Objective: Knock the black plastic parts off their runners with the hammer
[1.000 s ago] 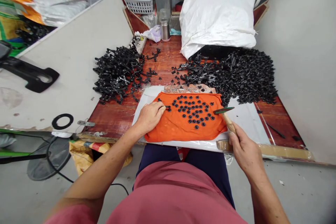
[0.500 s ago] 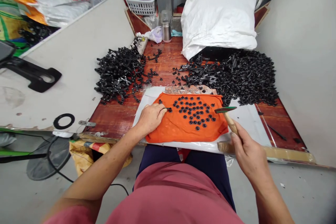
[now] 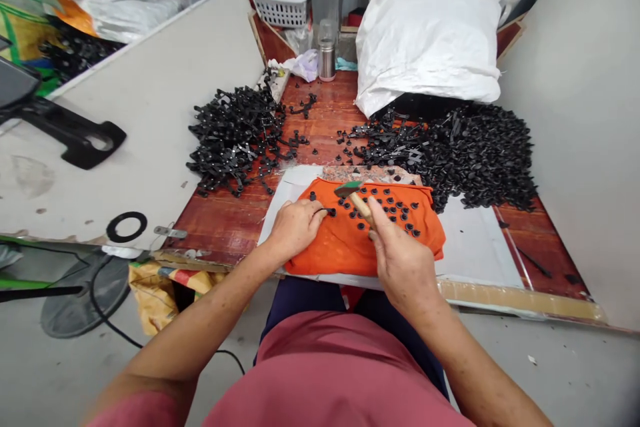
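Fingers of my left hand were pinched together on what looked like a thin black strip, its end by a dark stud on the left part of the orange cloth; likely gripped so it wouldn't shift. Couldn't tell if strip and stud were joined. My right hand was wrapped round the wooden handle of a hammer, thumb laid along it, probably for aim; head over the cloth's far half, near the left fingers, height unclear. Black studs sat spread over the cloth's middle and right, presumably spaced to be got at singly; right hand and hammer hid some. Around the cloth: white sheet underneath, speckled slab just beyond, strip heap beyond to the left, bigger black heap crowding its far right corner, white sack farther beyond, steel flask well beyond.
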`<action>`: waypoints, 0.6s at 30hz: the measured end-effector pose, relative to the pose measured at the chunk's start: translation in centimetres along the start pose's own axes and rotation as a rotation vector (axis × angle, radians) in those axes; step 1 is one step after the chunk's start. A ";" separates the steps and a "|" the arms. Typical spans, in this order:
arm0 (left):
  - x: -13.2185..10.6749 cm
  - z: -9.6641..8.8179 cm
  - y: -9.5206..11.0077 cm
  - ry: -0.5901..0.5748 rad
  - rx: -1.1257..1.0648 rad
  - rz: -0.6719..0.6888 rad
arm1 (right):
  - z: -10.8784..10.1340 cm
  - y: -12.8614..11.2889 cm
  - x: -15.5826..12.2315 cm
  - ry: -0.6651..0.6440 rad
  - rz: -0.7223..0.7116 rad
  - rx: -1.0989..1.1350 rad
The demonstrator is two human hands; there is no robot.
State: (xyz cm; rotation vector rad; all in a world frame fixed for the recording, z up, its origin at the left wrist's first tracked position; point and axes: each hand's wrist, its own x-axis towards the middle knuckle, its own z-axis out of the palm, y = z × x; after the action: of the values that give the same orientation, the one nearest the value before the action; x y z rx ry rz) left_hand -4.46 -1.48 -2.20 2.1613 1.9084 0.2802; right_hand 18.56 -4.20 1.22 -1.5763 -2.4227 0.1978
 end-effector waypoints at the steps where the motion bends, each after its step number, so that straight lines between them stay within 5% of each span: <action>1: -0.1 0.1 0.0 0.000 0.001 -0.005 | 0.3 -0.2 0.0 -0.056 -0.003 -0.076; 3: -0.1 0.1 -0.1 -0.001 0.001 -0.008 | 0.6 -0.4 -0.2 -0.126 -0.033 -0.188; 7: 0.1 0.4 0.1 -0.003 -0.020 -0.005 | 0.4 -0.5 -0.3 -0.028 -0.026 -0.225; 11: 0.1 0.2 0.0 -0.030 -0.015 -0.012 | 0.3 -0.9 0.2 -0.198 0.006 -0.302; 18: 0.1 -5.5 -3.8 0.036 0.034 0.220 | 0.0 -0.9 0.8 -0.261 -0.006 -0.306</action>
State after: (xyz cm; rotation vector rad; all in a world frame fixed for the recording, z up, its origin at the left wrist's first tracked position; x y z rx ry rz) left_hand -9.67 -0.60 1.92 2.4078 1.7050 0.3305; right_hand 17.46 -3.79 1.56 -1.7652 -2.7662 0.0334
